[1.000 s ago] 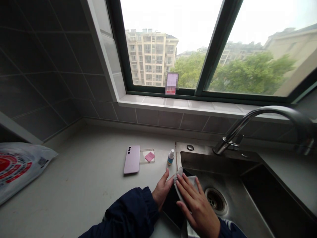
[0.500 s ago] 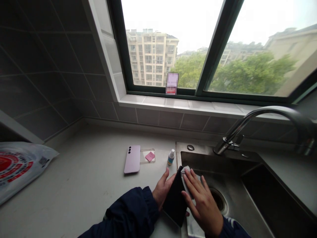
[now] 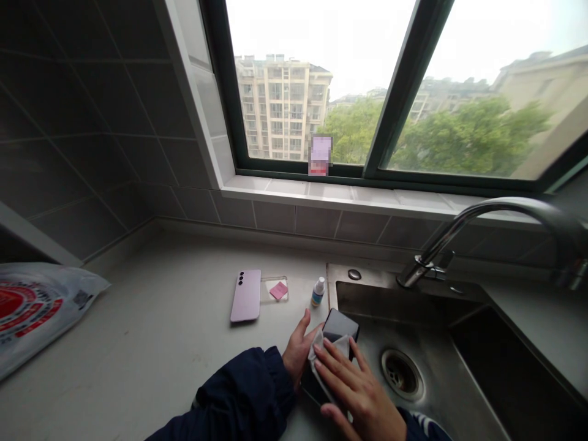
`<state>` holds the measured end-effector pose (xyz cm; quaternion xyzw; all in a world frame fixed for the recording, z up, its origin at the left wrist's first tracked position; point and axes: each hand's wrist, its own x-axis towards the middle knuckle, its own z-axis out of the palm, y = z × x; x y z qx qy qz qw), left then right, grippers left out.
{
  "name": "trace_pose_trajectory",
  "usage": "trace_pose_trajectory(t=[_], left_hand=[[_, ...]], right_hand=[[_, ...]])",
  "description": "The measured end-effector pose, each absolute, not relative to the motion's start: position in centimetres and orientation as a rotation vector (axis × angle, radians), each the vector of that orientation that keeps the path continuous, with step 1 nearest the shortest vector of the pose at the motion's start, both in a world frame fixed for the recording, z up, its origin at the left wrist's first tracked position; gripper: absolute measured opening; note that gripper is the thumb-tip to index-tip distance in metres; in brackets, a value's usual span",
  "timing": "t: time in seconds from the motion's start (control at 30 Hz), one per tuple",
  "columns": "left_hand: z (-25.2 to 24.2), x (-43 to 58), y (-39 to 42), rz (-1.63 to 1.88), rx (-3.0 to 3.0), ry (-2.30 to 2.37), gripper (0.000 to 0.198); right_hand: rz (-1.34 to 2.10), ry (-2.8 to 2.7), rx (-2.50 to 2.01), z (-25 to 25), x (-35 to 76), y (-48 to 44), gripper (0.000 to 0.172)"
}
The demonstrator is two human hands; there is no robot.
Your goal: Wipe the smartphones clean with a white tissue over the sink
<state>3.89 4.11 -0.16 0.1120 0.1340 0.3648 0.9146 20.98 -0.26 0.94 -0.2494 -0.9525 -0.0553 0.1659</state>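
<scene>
My left hand [image 3: 298,350], in a dark blue sleeve, grips the left edge of a black phone [image 3: 339,326] held over the rim of the sink [image 3: 413,306]. My right hand [image 3: 356,392] lies flat on the phone's lower screen and presses a small white cloth [image 3: 321,358] against it. The phone's top end shows bare beyond my fingers. A little further back on the counter stands a small white dropper bottle [image 3: 317,292].
A pink phone [image 3: 245,296] lies face down on the grey counter [image 3: 160,331], beside a clear case [image 3: 274,289] with a pink slip on it. A printed plastic bag [image 3: 32,312] sits far left. The tap [image 3: 482,226] arches over the sink drain [image 3: 399,373].
My right hand has slid the cloth from the phone's top end down toward me, uncovering the upper screen. My left hand has kept its hold.
</scene>
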Motion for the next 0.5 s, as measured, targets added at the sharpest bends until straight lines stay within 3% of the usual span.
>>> trace_pose_trajectory(t=[0.23, 0.5], left_hand=[[-0.60, 3.54, 4.40, 0.674, 0.322, 0.272, 0.092], [-0.04, 3.91, 3.97, 0.726, 0.311, 0.353, 0.086]], right_hand=[[-0.171, -2.700, -0.462, 1.39, 20.29, -0.14, 0.053], [-0.031, -2.642, -0.510, 1.65, 20.75, -0.33, 0.040]])
